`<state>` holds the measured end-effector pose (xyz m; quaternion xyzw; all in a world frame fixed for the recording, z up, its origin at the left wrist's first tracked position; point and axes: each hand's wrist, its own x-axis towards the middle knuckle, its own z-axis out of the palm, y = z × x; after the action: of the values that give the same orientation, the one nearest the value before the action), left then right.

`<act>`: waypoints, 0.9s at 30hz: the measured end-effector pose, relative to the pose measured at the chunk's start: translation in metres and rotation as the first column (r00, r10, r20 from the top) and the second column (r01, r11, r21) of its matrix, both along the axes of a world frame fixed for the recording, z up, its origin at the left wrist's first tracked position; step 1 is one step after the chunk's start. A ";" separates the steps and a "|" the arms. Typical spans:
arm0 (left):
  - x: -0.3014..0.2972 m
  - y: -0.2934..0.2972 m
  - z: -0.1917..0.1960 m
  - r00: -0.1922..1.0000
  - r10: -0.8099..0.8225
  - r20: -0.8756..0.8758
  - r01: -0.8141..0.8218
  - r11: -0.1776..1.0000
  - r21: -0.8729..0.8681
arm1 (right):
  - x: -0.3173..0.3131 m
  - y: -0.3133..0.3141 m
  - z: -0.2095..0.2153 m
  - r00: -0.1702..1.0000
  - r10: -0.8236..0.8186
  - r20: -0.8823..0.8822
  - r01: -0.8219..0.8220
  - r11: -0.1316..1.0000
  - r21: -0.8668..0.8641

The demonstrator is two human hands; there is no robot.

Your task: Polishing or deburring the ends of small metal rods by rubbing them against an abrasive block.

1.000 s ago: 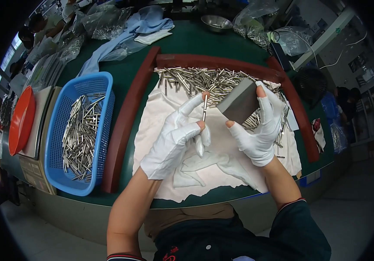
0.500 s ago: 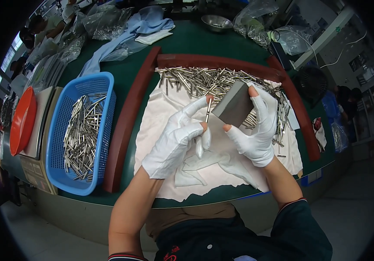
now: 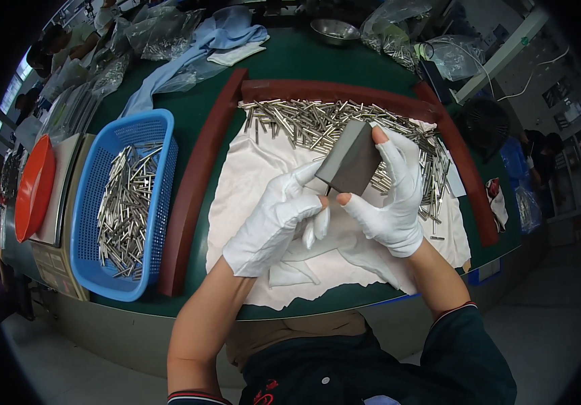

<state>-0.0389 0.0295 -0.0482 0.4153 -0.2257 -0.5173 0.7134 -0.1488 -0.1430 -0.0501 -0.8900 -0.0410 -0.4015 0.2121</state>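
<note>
My right hand (image 3: 398,202), in a white glove with bare fingertips, grips a dark grey rectangular block (image 3: 351,158) by its edges. Close by on the left, my gloved left hand (image 3: 277,219) pinches a thin metal pin (image 3: 329,192). Most of that pin is hidden behind the block; only its lower end shows near the thumb. Whether pin and block touch, I cannot tell. Under both hands lies a pale pink cloth (image 3: 236,189). Beyond the block, a heap of loose metal pins (image 3: 297,121) spreads along the cloth's far and right sides.
Red-brown bars (image 3: 199,182) frame the cloth on the left, back and right. A blue basket (image 3: 80,236) of metal pins stands left, beside a red-orange tray (image 3: 34,189). Farther back are a blue cloth (image 3: 202,54), a metal bowl (image 3: 335,32) and plastic bags (image 3: 456,59). People sit in the background.
The block has shifted slightly left and toward my left hand, now covering most of the pin that stood in plain sight before. Both hands have drawn closer together.
</note>
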 end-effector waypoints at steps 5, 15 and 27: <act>-0.001 -0.003 0.000 1.000 -0.024 -0.017 0.024 0.999 -0.028 | 0.000 0.005 -0.002 0.999 -0.031 0.036 0.032 0.999 -0.041; 0.001 0.000 -0.002 0.999 0.011 -0.040 -0.014 0.997 -0.073 | 0.000 0.004 -0.002 0.998 -0.054 0.019 0.054 0.999 0.000; 0.000 0.000 0.010 0.984 0.180 0.014 -0.179 0.983 -0.041 | -0.006 -0.010 0.002 0.991 -0.119 0.066 0.117 0.992 0.043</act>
<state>-0.0391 0.0294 -0.0385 0.4244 -0.2037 -0.4426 0.7632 -0.1546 -0.1533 -0.0485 -0.8723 0.0123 -0.4444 0.2037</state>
